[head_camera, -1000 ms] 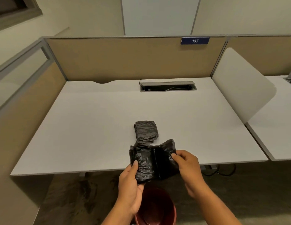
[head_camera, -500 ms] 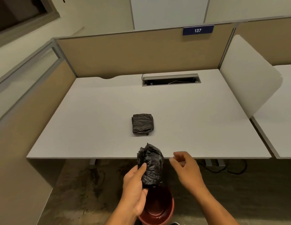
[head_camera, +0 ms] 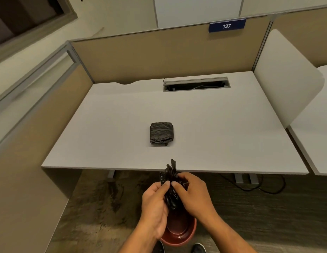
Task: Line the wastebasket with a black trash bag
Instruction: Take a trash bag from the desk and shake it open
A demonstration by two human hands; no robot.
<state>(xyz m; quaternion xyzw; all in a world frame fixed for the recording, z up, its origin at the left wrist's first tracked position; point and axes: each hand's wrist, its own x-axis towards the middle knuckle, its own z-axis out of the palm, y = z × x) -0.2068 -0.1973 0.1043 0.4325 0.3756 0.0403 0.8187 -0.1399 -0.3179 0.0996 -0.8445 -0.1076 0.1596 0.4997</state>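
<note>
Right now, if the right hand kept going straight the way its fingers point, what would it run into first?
The right hand points left across the crumpled black trash bag it already grips, so next it would probably meet the left hand, which is pinching the same bag.

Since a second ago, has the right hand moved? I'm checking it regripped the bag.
Yes. The right hand moved left, back onto the bag, over the wastebasket.

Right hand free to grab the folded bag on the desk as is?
Probably not yet: the right hand and left hand both pinch the crumpled bag. The path across the desk to the folded bag looks unobstructed.
</note>
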